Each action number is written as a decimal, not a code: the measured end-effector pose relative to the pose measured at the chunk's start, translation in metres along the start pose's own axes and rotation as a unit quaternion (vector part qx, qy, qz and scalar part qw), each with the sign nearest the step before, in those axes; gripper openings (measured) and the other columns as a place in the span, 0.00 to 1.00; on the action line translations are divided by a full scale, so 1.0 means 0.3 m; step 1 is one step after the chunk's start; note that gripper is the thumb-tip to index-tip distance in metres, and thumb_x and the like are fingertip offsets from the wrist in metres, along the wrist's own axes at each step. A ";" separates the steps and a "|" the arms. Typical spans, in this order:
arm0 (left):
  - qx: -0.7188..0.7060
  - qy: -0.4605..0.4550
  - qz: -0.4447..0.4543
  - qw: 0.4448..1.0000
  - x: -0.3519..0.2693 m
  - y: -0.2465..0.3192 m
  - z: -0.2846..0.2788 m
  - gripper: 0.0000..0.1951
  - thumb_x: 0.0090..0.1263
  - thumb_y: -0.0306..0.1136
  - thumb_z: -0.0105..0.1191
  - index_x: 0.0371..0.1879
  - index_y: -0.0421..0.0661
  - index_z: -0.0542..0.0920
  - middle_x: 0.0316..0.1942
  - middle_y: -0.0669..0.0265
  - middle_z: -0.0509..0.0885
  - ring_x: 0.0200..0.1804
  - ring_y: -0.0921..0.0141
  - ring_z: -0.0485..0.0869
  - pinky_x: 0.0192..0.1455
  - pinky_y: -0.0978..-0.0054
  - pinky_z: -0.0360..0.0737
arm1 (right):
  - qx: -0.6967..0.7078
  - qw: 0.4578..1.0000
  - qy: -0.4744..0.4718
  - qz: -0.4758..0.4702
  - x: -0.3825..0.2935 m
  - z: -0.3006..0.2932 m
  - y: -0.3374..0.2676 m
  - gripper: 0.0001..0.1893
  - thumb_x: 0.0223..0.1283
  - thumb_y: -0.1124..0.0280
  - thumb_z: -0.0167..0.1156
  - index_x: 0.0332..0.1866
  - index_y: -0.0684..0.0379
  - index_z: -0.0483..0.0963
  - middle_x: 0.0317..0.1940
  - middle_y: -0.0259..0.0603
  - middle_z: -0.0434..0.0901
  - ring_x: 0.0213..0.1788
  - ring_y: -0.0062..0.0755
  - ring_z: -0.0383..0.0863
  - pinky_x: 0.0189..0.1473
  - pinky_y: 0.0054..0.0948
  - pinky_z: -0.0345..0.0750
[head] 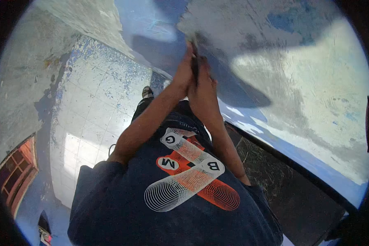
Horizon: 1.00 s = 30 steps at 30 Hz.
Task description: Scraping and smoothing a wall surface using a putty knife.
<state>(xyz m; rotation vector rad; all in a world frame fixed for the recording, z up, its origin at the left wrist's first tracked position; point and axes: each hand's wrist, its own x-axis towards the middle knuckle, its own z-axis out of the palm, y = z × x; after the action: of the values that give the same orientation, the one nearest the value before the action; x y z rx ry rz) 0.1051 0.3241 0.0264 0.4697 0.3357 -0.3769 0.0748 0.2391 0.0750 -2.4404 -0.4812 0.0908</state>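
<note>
A narrow hand tool, apparently a scraper [195,66], has a dark body, and its tip meets the wall surface. Both hands are on it. My left hand [184,73] grips it from the left, with the fingers stretched up along its side. Pressed in from the other side, my right hand [204,77] closes around its lower part. The tip touches the wall [221,27], where blue paint borders a bare grey, patchy area. Blur and the fingers hide the tool's exact shape.
A tiled floor [86,107] with flaked blue and white paint lies at the left. Beyond it, a wooden-framed window [18,175] is set in another wall. At the lower right, a black edge bar [295,169] borders a dark panel [283,184]. Shadows cross the wall.
</note>
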 end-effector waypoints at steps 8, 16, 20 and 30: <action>-0.018 0.036 0.099 0.994 0.042 0.123 -0.051 0.32 0.73 0.66 0.33 0.42 0.44 0.74 0.28 0.63 0.77 0.31 0.69 0.78 0.38 0.65 0.78 | 0.095 0.994 -0.043 -0.032 0.137 0.074 -0.006 0.29 0.61 0.78 0.50 0.69 0.68 0.54 0.64 0.67 0.63 0.64 0.68 0.66 0.65 0.53 0.66; 0.090 0.109 0.004 0.990 0.073 -0.079 -0.110 0.37 0.70 0.69 0.34 0.48 0.42 0.74 0.36 0.62 0.81 0.39 0.67 0.80 0.48 0.68 0.77 | 0.104 0.993 -0.030 -0.041 0.005 0.026 0.129 0.28 0.65 0.77 0.52 0.70 0.64 0.55 0.57 0.62 0.71 0.58 0.59 0.76 0.60 0.42 0.72; 0.109 -0.036 -0.070 0.991 0.008 -0.059 -0.155 0.38 0.70 0.70 0.33 0.54 0.42 0.73 0.45 0.59 0.81 0.47 0.67 0.80 0.55 0.67 0.74 | 0.115 0.988 -0.099 -0.022 -0.028 0.005 0.183 0.29 0.66 0.75 0.54 0.71 0.60 0.55 0.54 0.57 0.75 0.54 0.50 0.79 0.57 0.41 0.74; 0.417 -0.037 0.205 0.885 -0.143 -0.093 -0.046 0.36 0.76 0.45 0.46 0.73 0.38 0.47 0.75 0.50 0.50 0.77 0.56 0.49 0.76 0.61 0.49 | 0.205 0.962 -0.134 0.116 -0.123 -0.099 0.231 0.32 0.67 0.75 0.54 0.74 0.58 0.52 0.30 0.38 0.74 0.28 0.25 0.68 0.35 0.25 0.71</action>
<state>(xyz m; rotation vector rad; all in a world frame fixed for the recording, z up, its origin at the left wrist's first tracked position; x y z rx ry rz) 0.0526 0.3195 0.0215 1.3458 -0.0293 -0.1035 0.0679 0.1581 0.0543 -2.0694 -0.2555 0.5700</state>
